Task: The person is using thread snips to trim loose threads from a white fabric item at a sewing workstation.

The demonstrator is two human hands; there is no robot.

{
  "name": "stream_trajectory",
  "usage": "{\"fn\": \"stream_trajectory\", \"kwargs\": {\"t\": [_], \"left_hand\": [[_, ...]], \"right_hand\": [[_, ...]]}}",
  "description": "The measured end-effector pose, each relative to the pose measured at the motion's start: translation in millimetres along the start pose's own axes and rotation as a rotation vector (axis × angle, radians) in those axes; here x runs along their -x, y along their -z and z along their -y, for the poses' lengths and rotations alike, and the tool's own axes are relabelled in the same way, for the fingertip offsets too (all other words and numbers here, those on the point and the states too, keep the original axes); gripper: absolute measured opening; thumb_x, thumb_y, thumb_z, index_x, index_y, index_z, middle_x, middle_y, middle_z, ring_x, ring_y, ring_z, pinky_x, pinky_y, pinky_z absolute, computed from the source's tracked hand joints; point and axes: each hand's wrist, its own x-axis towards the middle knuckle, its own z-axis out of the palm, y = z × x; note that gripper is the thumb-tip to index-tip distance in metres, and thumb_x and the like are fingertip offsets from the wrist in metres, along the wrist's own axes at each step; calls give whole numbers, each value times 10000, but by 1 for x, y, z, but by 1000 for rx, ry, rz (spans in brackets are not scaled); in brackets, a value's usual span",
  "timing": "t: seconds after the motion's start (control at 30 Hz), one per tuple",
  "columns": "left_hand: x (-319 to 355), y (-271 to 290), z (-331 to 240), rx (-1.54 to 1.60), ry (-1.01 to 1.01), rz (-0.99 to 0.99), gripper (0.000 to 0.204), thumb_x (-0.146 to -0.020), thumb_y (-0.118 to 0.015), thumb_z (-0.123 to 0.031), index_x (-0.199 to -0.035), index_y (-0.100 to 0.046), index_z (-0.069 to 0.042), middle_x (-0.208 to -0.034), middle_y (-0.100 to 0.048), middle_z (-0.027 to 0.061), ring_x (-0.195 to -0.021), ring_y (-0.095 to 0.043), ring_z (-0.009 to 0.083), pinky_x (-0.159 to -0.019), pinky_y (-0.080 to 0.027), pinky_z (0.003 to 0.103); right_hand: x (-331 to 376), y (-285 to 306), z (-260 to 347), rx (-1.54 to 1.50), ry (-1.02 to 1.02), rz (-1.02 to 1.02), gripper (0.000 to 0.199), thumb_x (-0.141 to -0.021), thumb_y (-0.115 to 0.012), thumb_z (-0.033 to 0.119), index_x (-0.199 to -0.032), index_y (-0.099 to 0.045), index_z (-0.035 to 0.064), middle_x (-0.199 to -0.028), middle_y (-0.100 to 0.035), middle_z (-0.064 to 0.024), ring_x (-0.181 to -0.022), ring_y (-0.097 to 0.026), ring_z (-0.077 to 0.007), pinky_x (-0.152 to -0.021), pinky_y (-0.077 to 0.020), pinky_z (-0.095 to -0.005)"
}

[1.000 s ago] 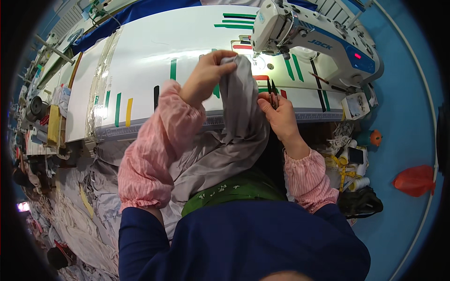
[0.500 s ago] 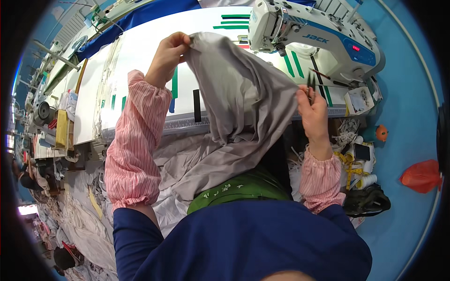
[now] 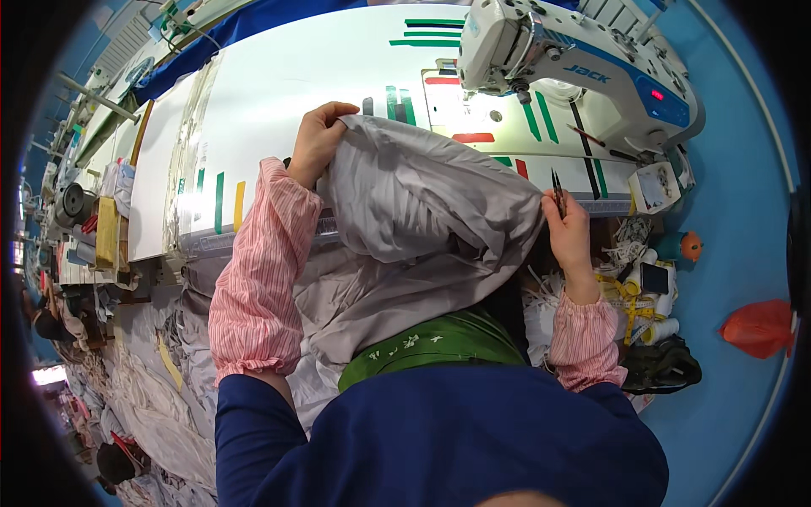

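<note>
A large grey fabric piece [image 3: 422, 211] is stretched between both hands over the front edge of the white sewing table [image 3: 296, 76]. My left hand [image 3: 317, 139] grips its upper left corner above the table. My right hand [image 3: 568, 224] pinches the fabric's right edge near the table's front and also holds small dark thread snips that point upward. The rest of the grey cloth hangs down into my lap.
A white and blue sewing machine [image 3: 583, 68] stands at the back right of the table. Coloured tape marks [image 3: 226, 203] line the tabletop. A pile of pale fabric [image 3: 152, 406] lies at lower left. Thread cones and a yellow measuring tape [image 3: 629, 296] sit at right, beside an orange bag [image 3: 756, 329].
Both hands have drawn apart, spreading the grey fabric wide from a bunched hold. My left hand moved left and nearer; my right hand moved right and down toward the table's edge.
</note>
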Motion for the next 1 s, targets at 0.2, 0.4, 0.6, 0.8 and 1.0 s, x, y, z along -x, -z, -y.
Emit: {"fn": "stream_trajectory", "kwargs": {"t": [0.2,0.4,0.6,0.8,1.0], "left_hand": [[-4,1,6,30,37,-11,210,-822,-478,6,-975,-621,24,-834,-633,48,-745,-572,93,-690,-449,208],[-4,1,11,36,-9,-41,193,-820,-494,-2,-959,-625,28,-806,-632,33,-728,-560,69,-667,-433,190],[-4,0,14,0,-54,-82,184,-818,-502,-9,-946,-629,27,-780,-629,26,-703,-552,64,-647,-430,190],[-6,0,15,-48,-68,-70,176,-842,-515,-31,-970,-626,19,-831,-635,29,-734,-546,69,-676,-424,186],[-1,-2,15,-60,-109,-96,163,-843,-521,-31,-958,-624,21,-821,-633,31,-735,-551,72,-680,-428,189]], "right_hand": [[-4,-17,5,102,38,-27,164,-868,-548,137,-905,-574,-19,-705,-581,-67,-633,-516,-105,-609,-424,-252],[-6,-33,9,183,128,-95,145,-850,-565,126,-905,-579,-8,-732,-578,-84,-628,-552,-153,-595,-434,-258],[13,-57,55,102,190,-43,155,-779,-660,87,-888,-578,12,-773,-557,-77,-641,-567,-154,-552,-437,-250],[42,-107,78,129,553,183,293,-683,-696,29,-952,-582,49,-794,-542,-81,-587,-577,-222,-493,-461,-315],[29,-111,75,356,491,219,331,-674,-668,18,-993,-590,58,-816,-555,-91,-610,-596,-254,-527,-470,-327]]}}
